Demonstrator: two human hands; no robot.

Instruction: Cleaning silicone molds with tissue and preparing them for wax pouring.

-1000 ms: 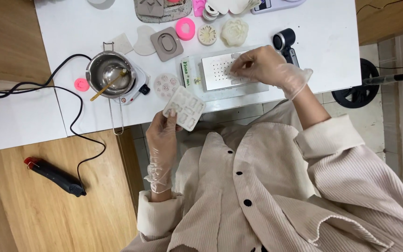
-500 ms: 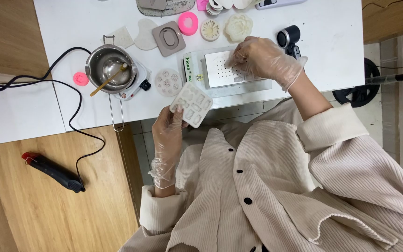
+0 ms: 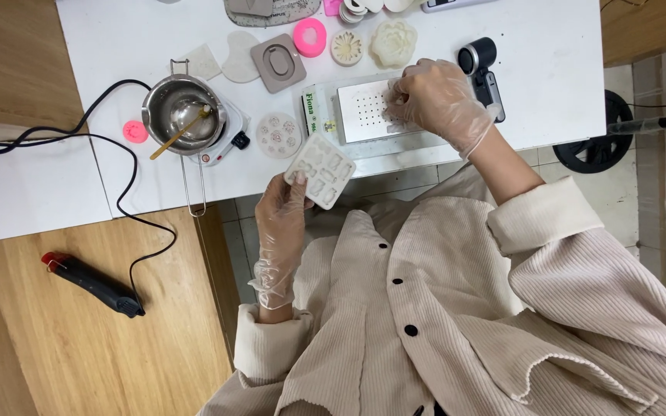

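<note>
My left hand (image 3: 280, 223), in a clear thin glove, holds a white square mould (image 3: 320, 169) with several small cavities by its lower left corner, just over the table's near edge. My right hand (image 3: 435, 102), also gloved, rests with curled fingers on the right part of a pale tray with a dotted sheet (image 3: 364, 112). Whether those fingers pinch anything is hidden. A round white mould (image 3: 278, 135) lies just above the left hand.
A small metal pot with a wooden stick (image 3: 182, 115) sits on a white hotplate, its black cable (image 3: 117, 192) trailing left. Pink, beige and white moulds (image 3: 310, 37) line the far edge of the white table (image 3: 549, 69). A black-and-red tool (image 3: 90, 283) lies on the wooden floor.
The view has shifted slightly. My left hand keeps the white mould raised at the table edge; my right hand stays on the dotted tray, fingers working at its right side.
</note>
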